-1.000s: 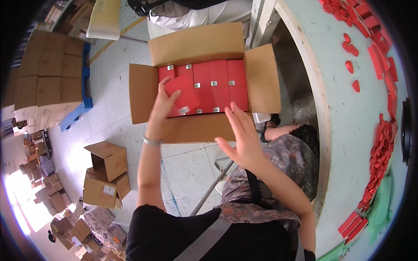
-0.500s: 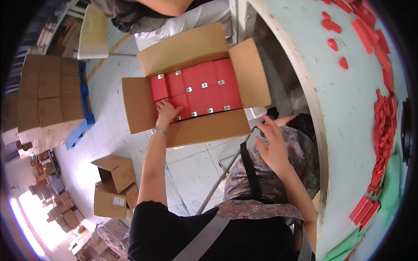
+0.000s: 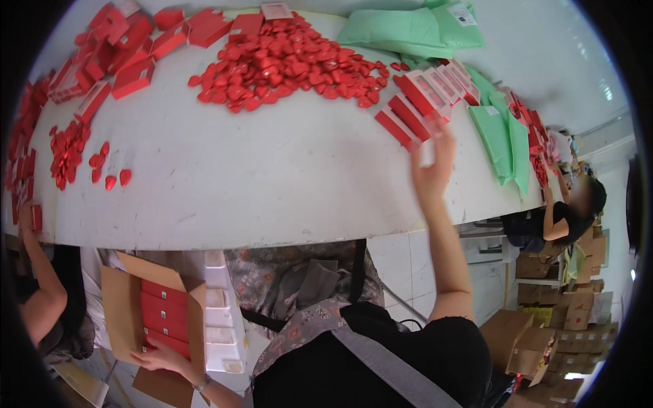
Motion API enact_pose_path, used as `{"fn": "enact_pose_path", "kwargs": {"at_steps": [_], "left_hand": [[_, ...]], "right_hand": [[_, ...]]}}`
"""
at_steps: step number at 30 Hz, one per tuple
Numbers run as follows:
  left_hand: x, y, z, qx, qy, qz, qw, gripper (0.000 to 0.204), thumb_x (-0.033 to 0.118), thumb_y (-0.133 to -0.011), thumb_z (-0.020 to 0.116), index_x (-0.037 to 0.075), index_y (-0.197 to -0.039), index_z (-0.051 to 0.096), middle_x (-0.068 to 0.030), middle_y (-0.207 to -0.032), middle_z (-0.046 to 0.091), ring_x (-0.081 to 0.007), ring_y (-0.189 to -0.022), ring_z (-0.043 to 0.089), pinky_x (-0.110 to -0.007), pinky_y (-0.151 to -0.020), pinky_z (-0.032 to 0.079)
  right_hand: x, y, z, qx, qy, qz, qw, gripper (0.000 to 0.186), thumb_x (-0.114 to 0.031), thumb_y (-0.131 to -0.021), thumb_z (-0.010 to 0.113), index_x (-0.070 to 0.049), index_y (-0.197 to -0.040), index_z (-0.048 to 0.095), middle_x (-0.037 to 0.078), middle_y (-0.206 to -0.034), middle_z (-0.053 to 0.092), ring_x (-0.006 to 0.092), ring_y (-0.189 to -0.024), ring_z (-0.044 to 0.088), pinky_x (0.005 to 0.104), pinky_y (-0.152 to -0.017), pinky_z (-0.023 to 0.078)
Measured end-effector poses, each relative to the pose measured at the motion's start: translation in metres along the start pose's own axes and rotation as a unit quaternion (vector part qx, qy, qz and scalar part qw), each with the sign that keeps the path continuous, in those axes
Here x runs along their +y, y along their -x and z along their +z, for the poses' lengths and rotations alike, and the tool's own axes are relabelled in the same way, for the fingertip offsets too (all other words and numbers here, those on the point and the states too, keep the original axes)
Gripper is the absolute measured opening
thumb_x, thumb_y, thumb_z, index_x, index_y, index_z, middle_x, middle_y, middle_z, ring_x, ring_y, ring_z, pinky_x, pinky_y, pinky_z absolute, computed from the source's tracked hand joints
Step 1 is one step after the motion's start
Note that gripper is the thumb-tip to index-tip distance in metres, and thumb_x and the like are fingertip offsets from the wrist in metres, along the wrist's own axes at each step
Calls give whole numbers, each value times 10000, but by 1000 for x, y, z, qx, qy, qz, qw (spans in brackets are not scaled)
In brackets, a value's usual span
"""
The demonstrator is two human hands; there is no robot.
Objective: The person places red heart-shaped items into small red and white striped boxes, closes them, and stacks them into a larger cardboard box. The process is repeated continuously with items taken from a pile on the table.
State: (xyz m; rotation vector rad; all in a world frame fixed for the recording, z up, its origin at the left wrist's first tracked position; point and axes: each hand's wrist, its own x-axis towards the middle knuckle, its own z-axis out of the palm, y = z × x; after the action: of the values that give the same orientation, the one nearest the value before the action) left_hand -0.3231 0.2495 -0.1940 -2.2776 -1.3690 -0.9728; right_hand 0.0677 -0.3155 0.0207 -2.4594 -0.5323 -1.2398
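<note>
My left hand (image 3: 162, 357) lies with fingers spread over the red boxes (image 3: 163, 309) packed in an open cardboard carton (image 3: 120, 313) at the lower left. A bracelet circles that wrist. My right arm is stretched over the white table (image 3: 272, 177). The right hand (image 3: 434, 166), slightly blurred, has its thumb apart from its fingers. Its fingertips reach a row of red boxes with clear windows (image 3: 423, 95), overlapping them in view; whether they touch is hard to tell. Nothing shows in its grasp.
A heap of red heart-shaped pieces (image 3: 279, 68) covers the table's far middle. More red boxes (image 3: 132, 78) lie at far left. Green packages (image 3: 401, 30) rest at the back, others at right. A person (image 3: 575, 211) works at far right; another person's arm (image 3: 44, 292) is at left.
The view has swung right, from the carton to the table. My right hand has gone from above my lap to the row of boxes. My left hand stays at the carton's boxes.
</note>
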Motion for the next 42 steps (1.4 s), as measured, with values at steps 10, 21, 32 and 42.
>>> {"fn": "enact_pose_path", "kwargs": {"at_steps": [10, 21, 32, 42], "left_hand": [[486, 22, -184, -677, 690, -48, 251, 615, 107, -967, 565, 37, -1492, 252, -130, -1462, 383, -247, -1331, 413, -417, -1075, 401], [661, 31, -218, -774, 581, -238, 77, 321, 231, -939, 572, 59, -1206, 526, -81, -1245, 552, -167, -1145, 494, -356, -1003, 391], [557, -10, -178, -723, 677, -1, 137, 582, 338, -927, 652, 39, -1366, 414, -87, -1330, 529, -188, -1219, 537, -373, -1006, 467], [383, -64, -173, -667, 706, -212, 108, 723, 397, -885, 694, 36, -1420, 367, -110, -1350, 526, -229, -1211, 560, -418, -1000, 493]], "right_hand": [[121, -94, 14, -353, -43, 183, 917, 865, -458, -702, 796, -101, -1417, 465, 272, -1428, 409, 397, -1302, 438, 428, -1051, 405], [145, -61, -3, -326, -137, 107, 929, 1031, -317, -622, 871, -191, -1491, 331, 239, -1477, 342, 410, -1297, 419, 473, -1032, 419], [44, 6, 24, -253, -753, 437, 422, 843, -240, -816, 753, -77, -1472, 249, 100, -1410, 428, 217, -1303, 438, 404, -1051, 407], [-95, -12, 64, -490, -638, 260, 533, 806, -232, -812, 765, -46, -1453, 314, 97, -1305, 538, 196, -1189, 526, 372, -995, 445]]}}
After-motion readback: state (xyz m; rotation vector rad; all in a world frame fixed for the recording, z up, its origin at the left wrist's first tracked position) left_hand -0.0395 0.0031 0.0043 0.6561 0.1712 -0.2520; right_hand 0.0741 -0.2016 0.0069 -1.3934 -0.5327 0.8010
